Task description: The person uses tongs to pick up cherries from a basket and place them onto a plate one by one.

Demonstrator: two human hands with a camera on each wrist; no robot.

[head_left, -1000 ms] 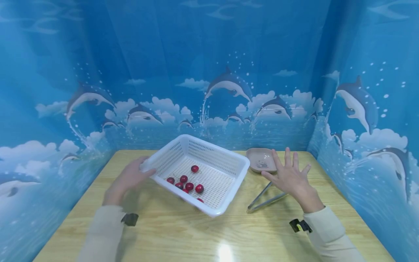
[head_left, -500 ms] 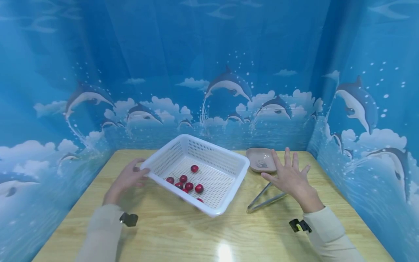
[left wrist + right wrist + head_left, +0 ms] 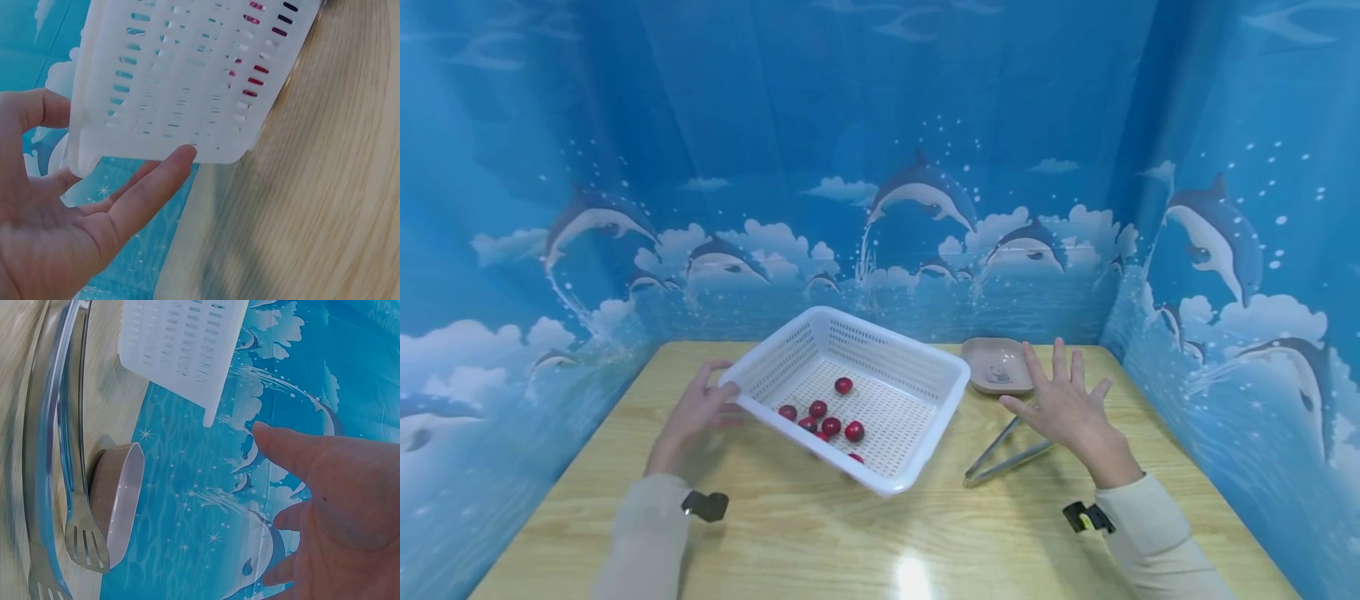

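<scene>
A white perforated plastic basket (image 3: 880,400) stands slanted on the table, with several red cherries (image 3: 853,431) in its near left part. My left hand (image 3: 688,417) is at its left corner, fingers loosely extended. In the left wrist view, one fingertip (image 3: 185,153) overlaps the basket's outer wall (image 3: 175,119) and another is by the rim; contact is unclear. My right hand (image 3: 1071,412) hovers palm down with fingers spread, holding nothing. Below it lie metal tongs (image 3: 1007,460), partly hidden by the hand; their slotted ends (image 3: 86,540) show in the right wrist view.
A small pinkish-brown dish (image 3: 997,367) with a printed picture stands at the back, right of the basket. Curtains (image 3: 880,150) with dolphins enclose the wooden table (image 3: 820,542) at the back and sides.
My left hand has drawn back slightly to the left, its thumb no longer lapping over the basket rim. Basket, cherries and right hand look almost unmoved.
</scene>
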